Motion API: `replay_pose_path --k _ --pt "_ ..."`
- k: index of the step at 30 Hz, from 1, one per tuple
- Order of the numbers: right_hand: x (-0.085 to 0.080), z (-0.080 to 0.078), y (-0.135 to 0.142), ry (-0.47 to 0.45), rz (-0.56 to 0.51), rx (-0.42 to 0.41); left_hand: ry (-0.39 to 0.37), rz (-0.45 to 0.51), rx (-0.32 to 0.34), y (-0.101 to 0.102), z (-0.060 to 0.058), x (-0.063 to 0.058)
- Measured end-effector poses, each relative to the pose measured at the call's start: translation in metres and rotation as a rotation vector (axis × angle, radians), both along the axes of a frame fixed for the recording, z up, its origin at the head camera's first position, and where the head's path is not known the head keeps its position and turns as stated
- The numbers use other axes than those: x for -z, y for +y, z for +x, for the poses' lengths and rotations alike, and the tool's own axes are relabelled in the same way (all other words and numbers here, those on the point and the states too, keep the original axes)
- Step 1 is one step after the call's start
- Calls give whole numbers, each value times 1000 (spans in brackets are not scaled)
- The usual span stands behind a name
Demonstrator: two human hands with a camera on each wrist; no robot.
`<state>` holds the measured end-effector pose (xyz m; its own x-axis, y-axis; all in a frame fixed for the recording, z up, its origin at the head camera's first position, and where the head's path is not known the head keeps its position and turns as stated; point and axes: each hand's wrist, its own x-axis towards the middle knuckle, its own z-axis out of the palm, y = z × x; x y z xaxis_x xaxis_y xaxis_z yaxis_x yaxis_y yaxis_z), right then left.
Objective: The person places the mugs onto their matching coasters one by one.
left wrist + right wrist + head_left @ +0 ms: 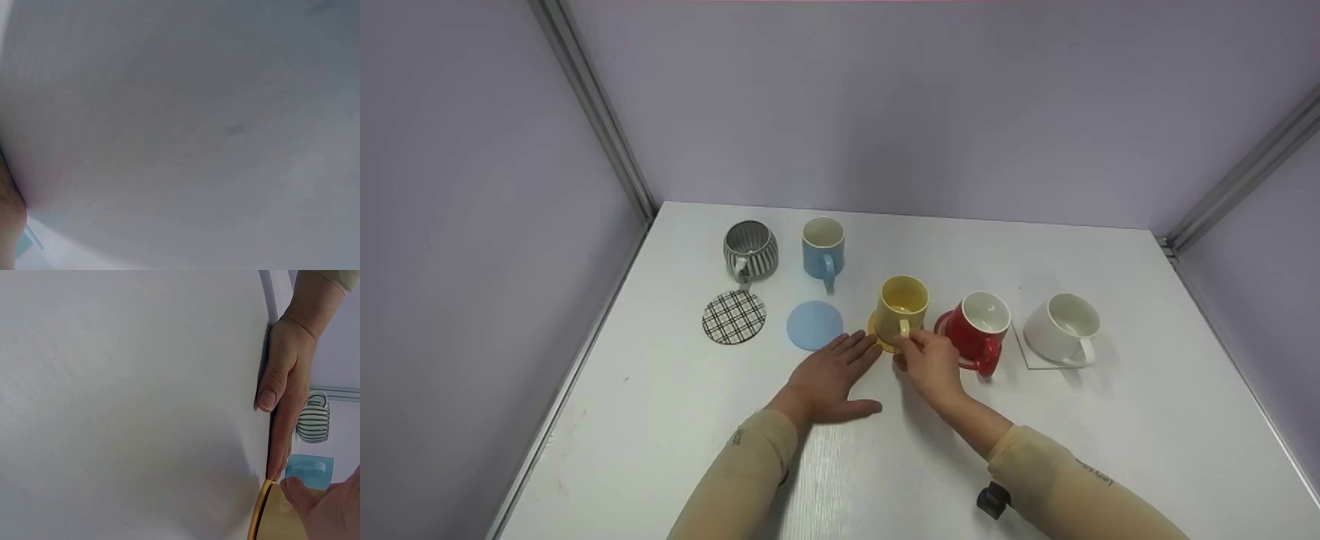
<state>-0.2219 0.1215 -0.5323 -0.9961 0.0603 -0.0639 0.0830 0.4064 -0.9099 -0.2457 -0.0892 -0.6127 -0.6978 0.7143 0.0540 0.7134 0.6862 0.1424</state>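
Observation:
A yellow mug (901, 300) stands on a round yellow coaster (874, 327) in the middle of the table. My right hand (934, 367) pinches the mug's handle. Flat on the table, fingers straight and thumb spread, my left hand (829, 382) touches the coaster's left edge with its fingertips. The right wrist view shows the left hand (289, 377) against the coaster rim (259, 509), with the right thumb (298, 492) at the yellow mug (278, 517). Mostly bare tabletop (185, 135) fills the left wrist view.
Right of the yellow mug, a red mug (971, 330) sits on a red coaster and a white mug (1054, 330) on a white square coaster. At the back left stand a striped mug (761, 259) and a blue mug (817, 259); before them lie a checked coaster (733, 317) and a blue coaster (814, 325).

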Motion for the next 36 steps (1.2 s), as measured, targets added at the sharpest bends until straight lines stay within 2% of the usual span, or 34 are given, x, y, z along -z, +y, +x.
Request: replay_pose_path --k 10,18,29,36 --pt "2 -1 -1 -9 10 5 -14 -1 -4 0 0 1" --pt "0 1 0 -35 21 0 20 21 10 -1 -1 3" --pt "2 2 1 -26 15 -6 -24 1 -7 0 0 -1" --pt "2 3 1 -26 10 -14 -26 -8 -13 0 -1 1"
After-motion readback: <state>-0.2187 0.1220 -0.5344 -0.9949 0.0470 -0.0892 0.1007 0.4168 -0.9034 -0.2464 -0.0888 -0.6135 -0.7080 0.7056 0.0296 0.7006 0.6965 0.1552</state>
